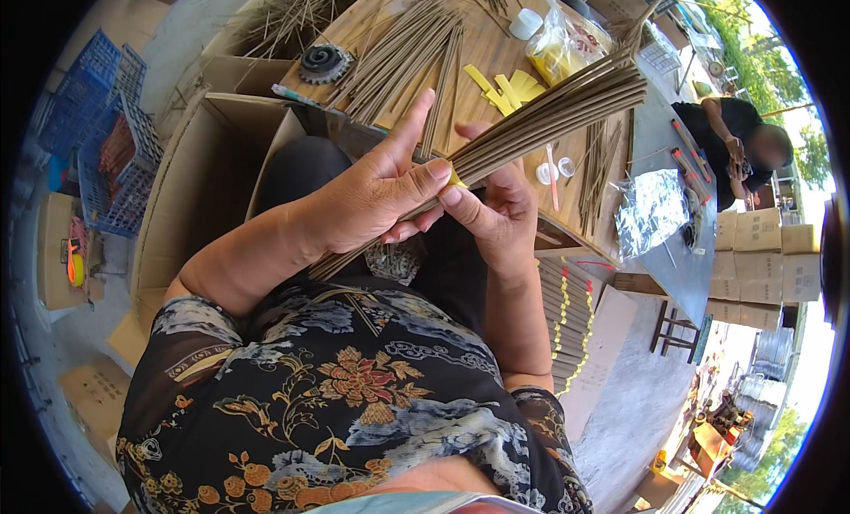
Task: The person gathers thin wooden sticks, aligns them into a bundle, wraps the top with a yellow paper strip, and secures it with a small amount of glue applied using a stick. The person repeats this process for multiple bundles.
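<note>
A bundle of thin brown sticks [558, 114] slants across the front of my body, its fanned end up to the right over the table. Around its middle sits a narrow yellow paper band [456, 177]. My left hand [367, 195] grips the bundle just below the band, thumb on top, with the index finger stretched upward. From the other side my right hand [498, 215] closes on it, its thumb pressing at the band's edge. The lower stick ends show beneath my left wrist. Yellow paper strips [503, 91] lie on the table beyond the bundle.
Loose brown sticks [409, 58] cover part of the wooden table [490, 38]. A dark ribbed round object [324, 63] is at its left edge. An open carton [188, 182] stands left, near blue crates [111, 173]. Right are crumpled foil [653, 213] and another person [730, 146].
</note>
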Demonstrator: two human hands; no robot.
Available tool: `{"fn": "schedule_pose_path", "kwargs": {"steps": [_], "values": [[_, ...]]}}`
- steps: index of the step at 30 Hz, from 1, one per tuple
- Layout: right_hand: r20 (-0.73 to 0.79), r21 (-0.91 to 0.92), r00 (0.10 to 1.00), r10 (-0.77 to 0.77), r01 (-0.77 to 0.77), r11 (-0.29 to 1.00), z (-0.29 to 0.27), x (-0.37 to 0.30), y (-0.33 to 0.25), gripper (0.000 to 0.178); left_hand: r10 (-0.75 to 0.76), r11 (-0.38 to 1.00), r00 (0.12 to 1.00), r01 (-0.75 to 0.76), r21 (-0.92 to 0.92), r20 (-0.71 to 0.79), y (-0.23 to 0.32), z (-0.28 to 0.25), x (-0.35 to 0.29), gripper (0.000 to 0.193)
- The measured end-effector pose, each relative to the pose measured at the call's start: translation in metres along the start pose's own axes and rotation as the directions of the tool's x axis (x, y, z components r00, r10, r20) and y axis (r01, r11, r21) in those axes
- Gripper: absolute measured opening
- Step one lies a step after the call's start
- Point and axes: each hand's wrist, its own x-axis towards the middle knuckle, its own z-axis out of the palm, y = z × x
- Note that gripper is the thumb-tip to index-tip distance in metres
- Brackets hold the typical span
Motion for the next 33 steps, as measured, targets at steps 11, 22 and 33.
{"fn": "schedule_pose_path", "kwargs": {"steps": [11,22,33], "values": [[0.03,-0.049,0.999,0.029,-0.028,0.998,-0.004,-0.003,-0.012,0.013,-0.075,0.997,0.997,0.074,-0.035,-0.011,-0.004,-0.003,0.006,0.044],[0.08,-0.029,0.993,0.092,-0.09,0.996,-0.012,-0.002,-0.016,0.013,-0.105,0.994,0.995,0.105,-0.032,0.0,-0.006,-0.002,0.005,0.045],[-0.214,-0.715,0.972,-0.092,-0.092,0.693,0.006,0.0,-0.023,0.021,0.37,0.763,0.916,-0.204,0.613,-0.157,-0.012,-0.002,0.016,0.057]]}}
